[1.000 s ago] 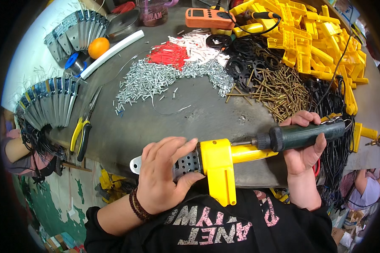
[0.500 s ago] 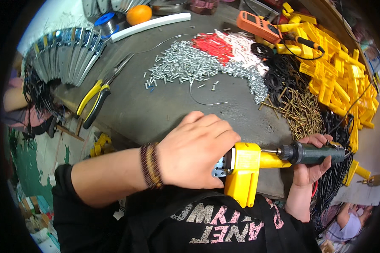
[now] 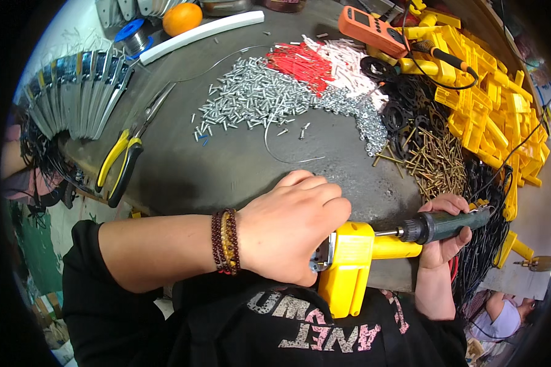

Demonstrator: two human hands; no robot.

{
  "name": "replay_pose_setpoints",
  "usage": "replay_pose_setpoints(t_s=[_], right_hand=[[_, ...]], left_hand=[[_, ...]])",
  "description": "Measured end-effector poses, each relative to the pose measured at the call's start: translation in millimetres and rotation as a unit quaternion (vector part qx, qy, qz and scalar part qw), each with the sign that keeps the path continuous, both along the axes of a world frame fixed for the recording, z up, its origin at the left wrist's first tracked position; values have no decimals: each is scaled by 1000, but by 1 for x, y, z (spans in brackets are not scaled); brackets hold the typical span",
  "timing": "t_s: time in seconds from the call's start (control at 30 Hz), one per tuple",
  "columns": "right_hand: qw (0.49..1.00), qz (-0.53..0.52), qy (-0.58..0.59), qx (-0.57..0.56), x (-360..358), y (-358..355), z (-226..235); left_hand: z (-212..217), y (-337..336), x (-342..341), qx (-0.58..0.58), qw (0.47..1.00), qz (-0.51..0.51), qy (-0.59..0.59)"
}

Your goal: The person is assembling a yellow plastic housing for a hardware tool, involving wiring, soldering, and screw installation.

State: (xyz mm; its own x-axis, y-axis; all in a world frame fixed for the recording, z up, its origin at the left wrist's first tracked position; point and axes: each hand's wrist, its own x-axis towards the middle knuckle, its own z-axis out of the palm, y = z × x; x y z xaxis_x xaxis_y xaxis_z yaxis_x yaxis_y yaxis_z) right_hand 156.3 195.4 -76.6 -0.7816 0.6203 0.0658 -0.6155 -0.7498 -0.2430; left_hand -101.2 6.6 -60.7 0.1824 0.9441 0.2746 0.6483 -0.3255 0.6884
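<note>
My left hand [image 3: 294, 226] is closed around the left end of a yellow plastic housing [image 3: 347, 266], close to my body. A bit of metal [image 3: 322, 254] shows between hand and housing; the fingertips are partly hidden. A yellow handle-like part [image 3: 397, 248] extends rightward from the housing. My right hand [image 3: 444, 244] is wrapped round a dark green electric screwdriver [image 3: 453, 226]. Its slim bit [image 3: 386, 233] points left and reaches the housing's right side; whether a screw sits at the tip cannot be seen.
Beyond my hands lie heaps of silver screws [image 3: 251, 92], red pieces [image 3: 297, 66], black rings [image 3: 404, 101], brass-coloured screws [image 3: 438, 159] and yellow housings [image 3: 471, 92]. Pliers [image 3: 128, 150] lie left, near fanned metal parts [image 3: 76, 95]. An orange multimeter [image 3: 373, 30] sits at the back; black cables [image 3: 480, 257] hang right.
The housing and both hands sit slightly lower in view, and the housing leans a little more. The screwdriver bit still reaches its right side. The view of the table has shifted slightly.
</note>
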Motion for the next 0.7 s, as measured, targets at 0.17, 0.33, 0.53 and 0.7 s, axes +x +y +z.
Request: replay_pose_setpoints(t_s=[0.17,0.33,0.53,0.7], right_hand=[[1000,-3,-4,25,1,0,0],[999,-15,-29,18,1,2,2],[999,4,-19,47,-1,4,2],[1000,9,-20,16,1,0,3]], left_hand=[[0,2,1,-7,1000,-7,-8],[6,6,1,-25,1000,-13,2],[3,6,0,-25,1000,-14,-2],[9,6,-1,-56,998,-21,-13]])
